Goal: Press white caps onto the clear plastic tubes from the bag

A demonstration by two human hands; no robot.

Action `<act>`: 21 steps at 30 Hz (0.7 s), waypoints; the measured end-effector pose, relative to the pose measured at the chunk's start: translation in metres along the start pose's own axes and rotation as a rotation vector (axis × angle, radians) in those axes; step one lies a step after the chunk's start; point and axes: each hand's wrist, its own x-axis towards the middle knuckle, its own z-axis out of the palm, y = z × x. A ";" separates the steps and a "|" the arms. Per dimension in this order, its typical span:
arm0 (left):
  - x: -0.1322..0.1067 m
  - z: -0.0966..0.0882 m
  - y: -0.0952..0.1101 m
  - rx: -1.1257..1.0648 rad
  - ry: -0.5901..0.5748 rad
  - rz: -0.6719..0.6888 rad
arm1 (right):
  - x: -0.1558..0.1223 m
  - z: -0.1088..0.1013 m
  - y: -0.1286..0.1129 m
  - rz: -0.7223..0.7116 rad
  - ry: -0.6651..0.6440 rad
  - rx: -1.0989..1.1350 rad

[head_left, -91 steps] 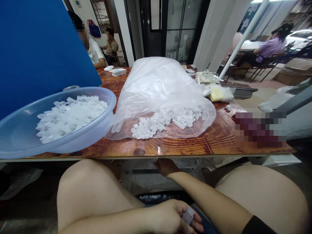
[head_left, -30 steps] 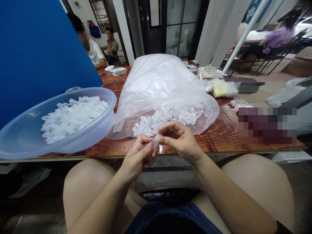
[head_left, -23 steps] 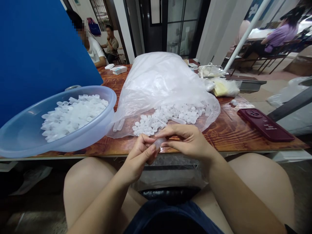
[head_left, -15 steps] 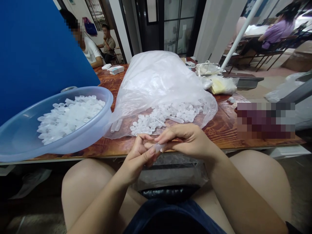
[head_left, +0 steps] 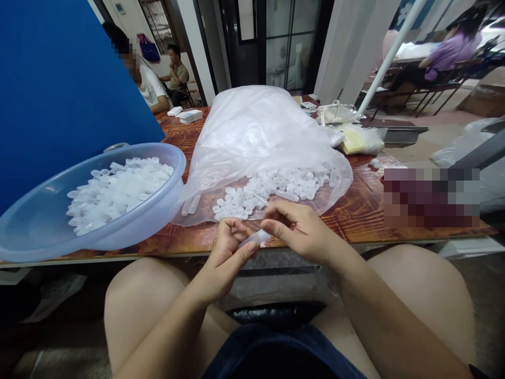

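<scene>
A translucent white plastic tube lies between my two hands, just off the table's front edge. My left hand is closed around its left part, thumb in front and fingers behind. At the right end is my right hand, its fingers curled and its thumb against the tube; part of the grip is hidden. Beyond my hands, many similar tubes and caps spill from the mouth of a large clear plastic bag. To the left, a blue basin holds a heap of small white plastic pieces.
The wooden table runs across the front of me. A blue panel rises behind the basin. Bagged items and a white pole stand at the back right. Other people sit farther off, left and right.
My right hand has drawn back slightly and its fingers have lifted apart from my left hand. More of the tube now shows between them. The view has shifted slightly.
</scene>
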 end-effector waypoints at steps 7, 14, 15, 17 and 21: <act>0.002 -0.004 0.003 -0.015 0.051 -0.007 | -0.004 0.003 -0.003 0.075 -0.115 0.203; 0.000 -0.003 0.000 0.060 0.033 -0.005 | -0.001 0.003 -0.002 0.029 -0.167 0.101; 0.000 -0.003 0.000 0.059 0.035 -0.011 | -0.001 0.002 -0.002 0.065 -0.161 0.071; 0.000 -0.003 0.000 0.052 0.041 -0.017 | -0.001 0.000 -0.004 0.104 -0.143 0.067; 0.000 -0.003 -0.001 0.122 0.027 0.015 | -0.002 -0.002 -0.007 0.040 -0.158 0.153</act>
